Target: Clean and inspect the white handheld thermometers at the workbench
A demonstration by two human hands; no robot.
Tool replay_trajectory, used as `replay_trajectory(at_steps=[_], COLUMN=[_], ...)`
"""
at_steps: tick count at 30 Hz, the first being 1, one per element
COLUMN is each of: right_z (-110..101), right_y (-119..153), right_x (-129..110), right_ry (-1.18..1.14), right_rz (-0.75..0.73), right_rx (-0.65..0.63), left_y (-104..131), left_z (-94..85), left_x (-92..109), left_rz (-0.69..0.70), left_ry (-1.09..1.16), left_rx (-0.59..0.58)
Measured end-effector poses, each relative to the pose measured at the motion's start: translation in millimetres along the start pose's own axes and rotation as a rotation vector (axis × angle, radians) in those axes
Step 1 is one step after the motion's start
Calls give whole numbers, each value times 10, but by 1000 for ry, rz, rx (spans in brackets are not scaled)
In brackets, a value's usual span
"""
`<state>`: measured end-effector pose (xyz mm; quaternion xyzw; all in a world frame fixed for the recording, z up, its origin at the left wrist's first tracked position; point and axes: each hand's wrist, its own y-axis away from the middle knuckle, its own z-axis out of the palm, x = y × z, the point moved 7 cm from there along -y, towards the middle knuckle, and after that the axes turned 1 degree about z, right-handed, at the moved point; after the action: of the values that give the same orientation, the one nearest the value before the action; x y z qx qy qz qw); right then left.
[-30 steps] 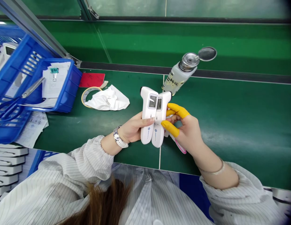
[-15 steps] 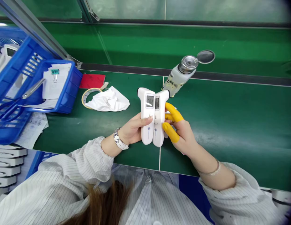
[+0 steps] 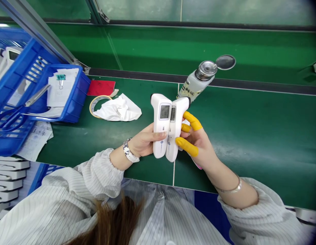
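Closely paired above a green workbench (image 3: 249,143), a left thermometer (image 3: 161,127) and a right thermometer (image 3: 175,131), both white, show their screens to the person, bodies touching and dark-tipped heads turned outward. The person's left hand (image 3: 145,141) is wrapped around the left thermometer, its thumb across the front below the screen; a white watch (image 3: 129,151) circles the wrist. The right hand (image 3: 200,144), with yellow covers (image 3: 188,147) on thumb and fingers, is bent at the right thermometer's outer side, thumb tip at its edge; whether it grips the device cannot be told, and a white item (image 3: 186,121) by its fingers is mostly hidden. Just beyond the pair sits a bottle (image 3: 196,83), its metal lid flipped open. To the left, a crumpled white cloth (image 3: 119,108) overlaps a tape roll (image 3: 93,106) near a red pad (image 3: 100,87). Farther left, a small blue bin (image 3: 83,92) holds papers (image 3: 59,93), and scissors (image 3: 35,96) reach into it from a larger blue basket (image 3: 7,146).
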<state>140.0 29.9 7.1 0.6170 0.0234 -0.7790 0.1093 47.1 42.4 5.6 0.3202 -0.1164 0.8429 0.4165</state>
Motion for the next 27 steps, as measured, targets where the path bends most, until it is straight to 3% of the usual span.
replay_trajectory(at_steps=[5, 10, 16, 22, 27], right_z=[-22, -41, -147, -93, -204], right_y=[-13, -21, -14, -26, -23], right_x=[53, -3, -55, -26, -36], right_ry=[-56, -161, -161, -233, -186], right_rz=[42, 24, 33, 36, -26], right_rx=[-4, -32, 114, 42, 146], left_y=[-7, -27, 6, -19, -19], left_z=[-61, -209, -343, -302, -268], left_x=[1, 39, 168, 180, 170], left_rz=[16, 61, 147, 138, 100], left_ry=[-32, 112, -82, -34, 53], left_rx=[114, 249, 392, 349, 376])
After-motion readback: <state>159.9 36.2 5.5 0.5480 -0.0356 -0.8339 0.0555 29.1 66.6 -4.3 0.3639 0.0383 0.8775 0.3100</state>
